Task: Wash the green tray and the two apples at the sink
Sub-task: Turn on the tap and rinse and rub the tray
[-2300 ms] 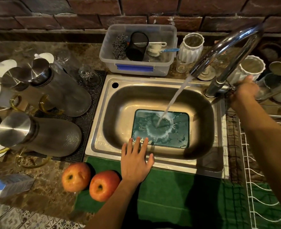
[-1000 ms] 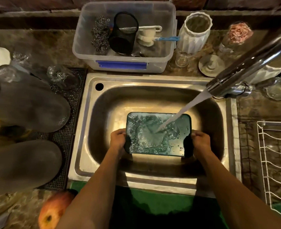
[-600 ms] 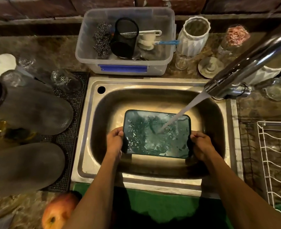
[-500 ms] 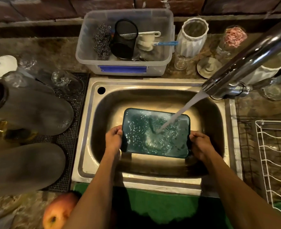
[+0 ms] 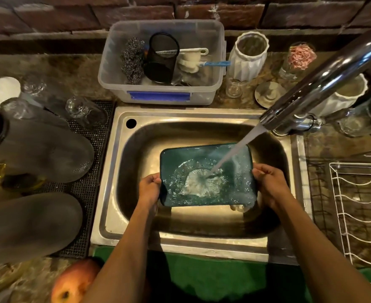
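Fingers (image 5: 259,171) around green tray (image 5: 180,158) ends

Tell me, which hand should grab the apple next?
Probably the left hand. The apple lies on the counter at the near left, just beside the left forearm; the right hand holds the tray far from it.

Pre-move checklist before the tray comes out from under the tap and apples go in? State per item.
1. Both hands on tray: ok. Left hand and right hand grip the short ends of the green tray.
2. Water hitting tray: ok, the stream lands near its middle.
3. Tray fully rinsed: cannot tell; underside hidden.
4. Apples within reach: one apple shows by the left forearm; second not visible.
5. Drying rack free: ok, the visible part.
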Action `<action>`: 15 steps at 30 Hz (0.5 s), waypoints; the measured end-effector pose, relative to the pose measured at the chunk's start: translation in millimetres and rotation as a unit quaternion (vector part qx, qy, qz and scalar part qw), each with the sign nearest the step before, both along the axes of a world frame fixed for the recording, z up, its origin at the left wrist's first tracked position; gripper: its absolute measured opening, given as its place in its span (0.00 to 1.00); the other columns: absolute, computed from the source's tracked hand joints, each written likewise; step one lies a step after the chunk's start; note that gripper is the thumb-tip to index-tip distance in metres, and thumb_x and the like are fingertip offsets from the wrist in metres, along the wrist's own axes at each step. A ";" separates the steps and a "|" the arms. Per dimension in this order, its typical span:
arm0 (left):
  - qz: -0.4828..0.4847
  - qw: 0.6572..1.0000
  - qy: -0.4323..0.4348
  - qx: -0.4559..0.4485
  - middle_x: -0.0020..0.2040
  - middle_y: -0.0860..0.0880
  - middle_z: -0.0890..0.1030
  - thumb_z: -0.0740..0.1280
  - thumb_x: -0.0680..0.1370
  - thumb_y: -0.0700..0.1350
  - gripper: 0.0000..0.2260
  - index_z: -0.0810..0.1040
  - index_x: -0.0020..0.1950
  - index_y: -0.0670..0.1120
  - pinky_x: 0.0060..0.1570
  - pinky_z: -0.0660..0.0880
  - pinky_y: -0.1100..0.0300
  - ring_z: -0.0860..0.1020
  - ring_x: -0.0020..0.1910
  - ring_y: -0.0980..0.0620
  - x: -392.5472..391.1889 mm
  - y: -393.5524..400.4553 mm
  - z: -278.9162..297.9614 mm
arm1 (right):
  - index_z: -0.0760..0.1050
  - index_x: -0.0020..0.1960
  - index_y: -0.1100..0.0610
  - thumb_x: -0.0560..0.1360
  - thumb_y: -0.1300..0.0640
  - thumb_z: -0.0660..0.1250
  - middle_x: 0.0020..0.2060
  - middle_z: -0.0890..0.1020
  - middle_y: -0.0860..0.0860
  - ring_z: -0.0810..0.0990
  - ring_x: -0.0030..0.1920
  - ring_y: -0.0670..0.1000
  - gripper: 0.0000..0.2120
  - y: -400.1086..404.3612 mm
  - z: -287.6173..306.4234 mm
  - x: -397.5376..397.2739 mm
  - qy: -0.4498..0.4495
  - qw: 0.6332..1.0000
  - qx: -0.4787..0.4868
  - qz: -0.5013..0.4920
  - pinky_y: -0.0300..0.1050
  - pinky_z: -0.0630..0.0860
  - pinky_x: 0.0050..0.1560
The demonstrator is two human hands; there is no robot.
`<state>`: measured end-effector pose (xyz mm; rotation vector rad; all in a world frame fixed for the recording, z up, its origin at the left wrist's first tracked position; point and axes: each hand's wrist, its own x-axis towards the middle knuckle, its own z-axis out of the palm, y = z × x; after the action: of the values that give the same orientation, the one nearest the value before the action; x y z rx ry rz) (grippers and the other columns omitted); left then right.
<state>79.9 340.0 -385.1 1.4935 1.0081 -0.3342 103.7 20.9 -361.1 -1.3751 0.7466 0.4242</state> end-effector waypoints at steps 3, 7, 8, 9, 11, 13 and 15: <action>-0.002 1.000 0.004 -0.010 0.37 0.41 0.79 0.56 0.82 0.32 0.14 0.78 0.42 0.40 0.40 0.74 0.53 0.76 0.37 0.45 0.3 -0.3 0.4 | 0.84 0.46 0.57 0.80 0.65 0.61 0.42 0.86 0.55 0.85 0.44 0.53 0.13 -2.5 5.5 5.6 -0.005 1.000 -0.008 0.018 0.47 0.81 0.43; -0.002 1.000 0.008 -0.010 0.43 0.38 0.78 0.56 0.83 0.33 0.12 0.77 0.46 0.39 0.48 0.72 0.47 0.74 0.44 0.43 1.0 -2.0 5.9 | 0.83 0.46 0.55 0.80 0.65 0.62 0.44 0.86 0.53 0.83 0.47 0.52 0.13 -1.2 7.8 10.6 -0.003 0.998 -0.052 0.034 0.49 0.80 0.50; -0.002 1.000 0.007 -0.009 0.44 0.39 0.78 0.56 0.83 0.33 0.12 0.77 0.47 0.39 0.49 0.73 0.47 0.75 0.46 0.43 0.9 -1.6 7.5 | 0.83 0.48 0.55 0.80 0.65 0.62 0.45 0.86 0.53 0.83 0.49 0.53 0.12 -2.0 7.3 10.9 0.001 0.997 -0.061 0.043 0.50 0.80 0.51; -0.002 1.000 0.005 -0.007 0.45 0.39 0.78 0.56 0.83 0.33 0.11 0.77 0.48 0.39 0.51 0.74 0.47 0.75 0.46 0.43 1.3 -0.7 9.4 | 0.83 0.50 0.56 0.80 0.64 0.62 0.47 0.85 0.54 0.83 0.50 0.53 0.12 -2.5 6.7 10.8 0.007 0.996 -0.069 0.052 0.52 0.80 0.53; -0.008 1.000 0.004 -0.003 0.46 0.40 0.80 0.57 0.83 0.34 0.11 0.78 0.48 0.39 0.53 0.76 0.47 0.76 0.46 0.44 2.7 1.1 13.4 | 0.82 0.52 0.58 0.80 0.64 0.62 0.49 0.85 0.55 0.82 0.51 0.53 0.10 -2.8 5.0 9.7 0.017 0.994 -0.085 0.061 0.52 0.80 0.53; -0.017 1.000 0.000 0.012 0.43 0.42 0.80 0.58 0.82 0.33 0.12 0.79 0.45 0.40 0.48 0.76 0.52 0.76 0.43 0.48 4.5 3.4 16.7 | 0.82 0.48 0.56 0.80 0.65 0.62 0.46 0.84 0.55 0.82 0.47 0.53 0.11 0.6 3.8 7.6 0.017 0.994 -0.095 0.056 0.51 0.79 0.51; -0.023 0.999 -0.003 0.024 0.38 0.45 0.79 0.58 0.81 0.32 0.14 0.78 0.40 0.42 0.39 0.74 0.58 0.75 0.39 0.51 5.9 5.1 19.8 | 0.81 0.45 0.56 0.80 0.66 0.62 0.43 0.84 0.56 0.82 0.45 0.54 0.11 4.6 2.2 4.6 0.024 0.994 -0.094 0.046 0.51 0.79 0.49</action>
<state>85.8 345.2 -365.2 1.5627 0.9848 -0.3396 108.3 25.4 -358.9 -1.5852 0.7804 0.4691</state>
